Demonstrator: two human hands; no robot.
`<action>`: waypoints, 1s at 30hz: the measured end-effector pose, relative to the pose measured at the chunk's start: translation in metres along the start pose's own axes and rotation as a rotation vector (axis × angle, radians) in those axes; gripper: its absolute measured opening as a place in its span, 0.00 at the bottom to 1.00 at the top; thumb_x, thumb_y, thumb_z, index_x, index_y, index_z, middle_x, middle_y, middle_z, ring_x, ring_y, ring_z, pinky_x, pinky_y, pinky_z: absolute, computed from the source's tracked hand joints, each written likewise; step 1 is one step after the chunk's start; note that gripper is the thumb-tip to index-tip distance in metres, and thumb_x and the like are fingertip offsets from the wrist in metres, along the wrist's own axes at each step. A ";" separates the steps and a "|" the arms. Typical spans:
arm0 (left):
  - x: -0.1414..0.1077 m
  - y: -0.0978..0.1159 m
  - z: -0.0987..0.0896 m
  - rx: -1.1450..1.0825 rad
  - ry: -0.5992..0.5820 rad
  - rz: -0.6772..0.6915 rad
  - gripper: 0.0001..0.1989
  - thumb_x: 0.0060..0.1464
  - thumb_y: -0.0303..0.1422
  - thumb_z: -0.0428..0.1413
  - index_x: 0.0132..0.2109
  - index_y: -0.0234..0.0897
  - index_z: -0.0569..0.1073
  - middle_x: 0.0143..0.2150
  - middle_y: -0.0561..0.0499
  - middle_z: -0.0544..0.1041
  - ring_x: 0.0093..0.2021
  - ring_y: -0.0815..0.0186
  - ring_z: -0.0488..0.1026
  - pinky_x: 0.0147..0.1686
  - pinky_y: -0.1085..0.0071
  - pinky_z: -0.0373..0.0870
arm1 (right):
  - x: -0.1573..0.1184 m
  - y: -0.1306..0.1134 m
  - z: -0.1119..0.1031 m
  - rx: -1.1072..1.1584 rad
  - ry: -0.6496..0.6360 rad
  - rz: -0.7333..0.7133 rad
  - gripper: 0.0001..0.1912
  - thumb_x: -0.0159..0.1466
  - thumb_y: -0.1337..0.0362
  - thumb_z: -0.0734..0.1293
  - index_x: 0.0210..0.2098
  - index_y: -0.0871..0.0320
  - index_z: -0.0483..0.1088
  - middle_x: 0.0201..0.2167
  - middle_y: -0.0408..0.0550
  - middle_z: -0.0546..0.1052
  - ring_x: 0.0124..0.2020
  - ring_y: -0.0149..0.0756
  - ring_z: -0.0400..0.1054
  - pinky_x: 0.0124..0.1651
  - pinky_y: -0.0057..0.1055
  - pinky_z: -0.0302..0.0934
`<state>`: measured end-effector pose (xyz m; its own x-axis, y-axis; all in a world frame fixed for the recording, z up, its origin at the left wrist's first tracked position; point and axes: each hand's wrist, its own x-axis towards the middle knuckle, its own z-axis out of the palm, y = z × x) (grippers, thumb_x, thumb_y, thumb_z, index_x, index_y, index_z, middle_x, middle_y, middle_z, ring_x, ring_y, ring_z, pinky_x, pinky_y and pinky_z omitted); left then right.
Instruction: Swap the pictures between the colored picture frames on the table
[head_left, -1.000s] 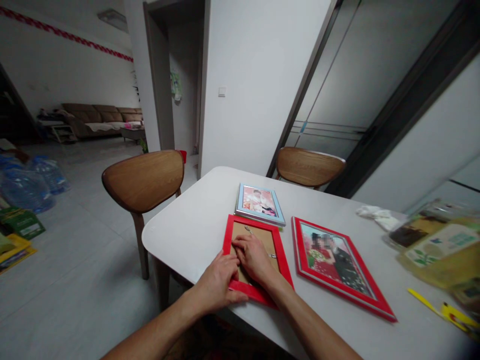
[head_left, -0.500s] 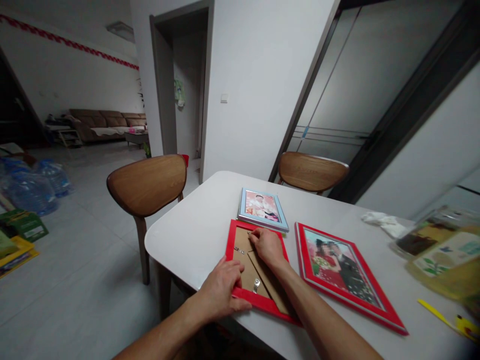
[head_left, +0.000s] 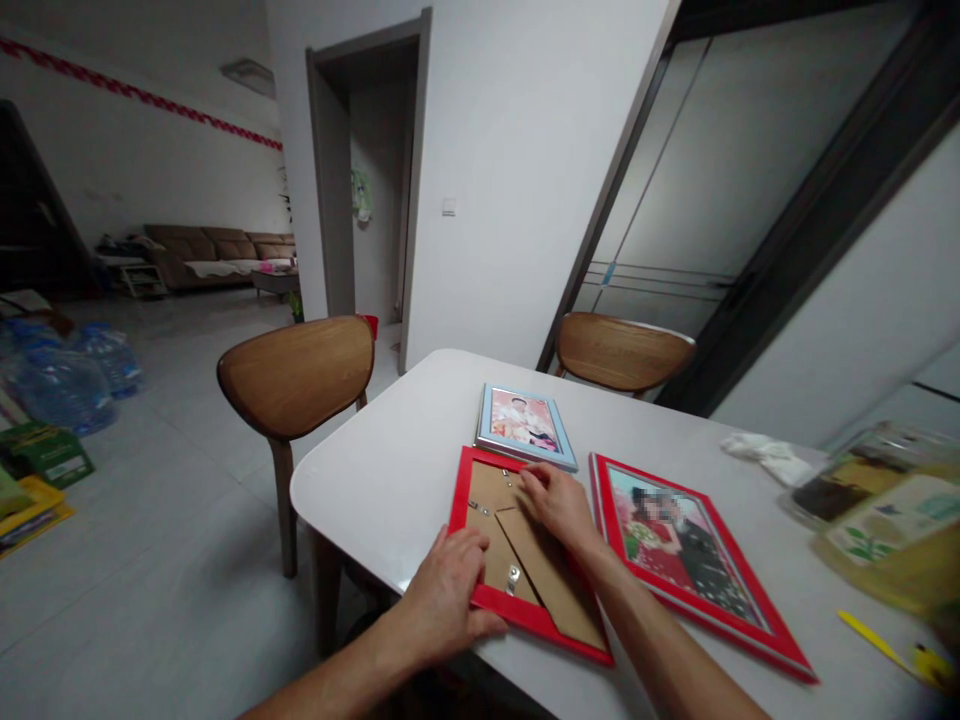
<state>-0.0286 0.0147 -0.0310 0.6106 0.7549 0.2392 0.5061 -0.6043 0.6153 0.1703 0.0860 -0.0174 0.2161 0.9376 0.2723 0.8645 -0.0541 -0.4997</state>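
A red picture frame (head_left: 517,607) lies face down at the table's near edge, its brown backing board (head_left: 495,545) and folded stand (head_left: 559,590) showing. Small metal clips sit along the backing's edges. My left hand (head_left: 448,590) grips the frame's lower left corner, fingers over the left side and thumb along the bottom edge. Over the upper right of the backing is my right hand (head_left: 559,505), its fingers curled together; what is between the fingertips is hidden. A blue frame (head_left: 525,422) with a photo lies just beyond. To the right, another red frame (head_left: 694,565) lies face up.
A white cloth (head_left: 769,457), a large clear container with yellow contents (head_left: 885,540) and a yellow stick-like item (head_left: 874,640) are on the table (head_left: 375,480) at right. Wooden chairs stand at the left (head_left: 300,375) and far side (head_left: 624,350).
My right hand has moved right from the top clip toward the backing's right side. The top clip now shows. My left hand keeps its hold on the corner.
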 end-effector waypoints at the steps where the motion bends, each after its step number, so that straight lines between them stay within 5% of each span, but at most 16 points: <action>1: -0.001 0.000 -0.001 -0.024 0.020 0.007 0.24 0.34 0.35 0.63 0.40 0.33 0.66 0.51 0.39 0.65 0.53 0.54 0.58 0.53 0.55 0.49 | -0.007 0.006 -0.007 0.038 0.028 0.007 0.18 0.56 0.58 0.55 0.37 0.60 0.69 0.36 0.51 0.74 0.36 0.34 0.67 0.39 0.28 0.57; 7: -0.002 0.009 -0.007 -0.310 0.226 -0.030 0.13 0.40 0.34 0.59 0.31 0.36 0.63 0.45 0.43 0.67 0.47 0.57 0.63 0.47 0.61 0.59 | -0.063 0.025 -0.031 0.851 0.132 0.418 0.24 0.51 0.53 0.61 0.43 0.60 0.66 0.37 0.53 0.74 0.34 0.39 0.68 0.37 0.34 0.61; 12: 0.002 0.037 0.013 -0.820 0.365 -0.045 0.16 0.48 0.46 0.50 0.30 0.38 0.60 0.47 0.45 0.66 0.48 0.58 0.63 0.46 0.64 0.60 | -0.096 -0.025 -0.013 1.351 -0.266 0.411 0.19 0.52 0.52 0.60 0.36 0.59 0.68 0.30 0.49 0.75 0.32 0.37 0.68 0.34 0.33 0.62; 16: 0.012 0.057 0.024 -0.994 0.339 -0.011 0.16 0.47 0.45 0.52 0.36 0.38 0.61 0.50 0.45 0.65 0.51 0.58 0.61 0.50 0.64 0.57 | -0.093 -0.038 -0.001 1.504 -0.132 0.467 0.14 0.51 0.53 0.61 0.25 0.58 0.67 0.21 0.45 0.72 0.25 0.33 0.67 0.31 0.31 0.63; 19: 0.032 0.070 0.013 -1.006 0.290 0.005 0.27 0.44 0.40 0.56 0.50 0.38 0.55 0.54 0.43 0.62 0.55 0.58 0.57 0.52 0.63 0.54 | -0.085 -0.015 -0.012 1.486 0.112 0.482 0.12 0.50 0.57 0.63 0.31 0.55 0.67 0.23 0.42 0.73 0.24 0.31 0.67 0.30 0.29 0.64; 23: 0.070 0.083 -0.001 -1.078 0.207 0.090 0.33 0.45 0.35 0.56 0.55 0.38 0.50 0.53 0.46 0.63 0.52 0.60 0.61 0.51 0.65 0.58 | -0.075 0.033 -0.055 1.317 0.244 0.523 0.29 0.49 0.61 0.63 0.51 0.54 0.57 0.35 0.43 0.75 0.33 0.34 0.69 0.33 0.29 0.65; 26: 0.093 0.083 0.016 -1.045 0.162 0.051 0.28 0.44 0.30 0.56 0.53 0.37 0.55 0.48 0.48 0.69 0.45 0.62 0.68 0.45 0.67 0.64 | -0.068 0.071 -0.091 1.022 0.225 0.616 0.34 0.50 0.62 0.62 0.56 0.57 0.50 0.33 0.45 0.75 0.27 0.34 0.70 0.27 0.30 0.65; 30: 0.110 0.079 0.061 -0.874 0.093 -0.025 0.26 0.43 0.28 0.55 0.51 0.38 0.59 0.45 0.50 0.72 0.41 0.63 0.70 0.41 0.70 0.66 | -0.059 0.115 -0.122 0.523 0.225 0.632 0.30 0.52 0.62 0.60 0.54 0.64 0.56 0.28 0.49 0.76 0.22 0.34 0.69 0.24 0.28 0.61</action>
<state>0.1155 0.0346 -0.0020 0.5342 0.8061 0.2547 -0.1518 -0.2049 0.9669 0.3128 -0.0174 0.0094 0.7206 0.6910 -0.0566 0.2417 -0.3269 -0.9136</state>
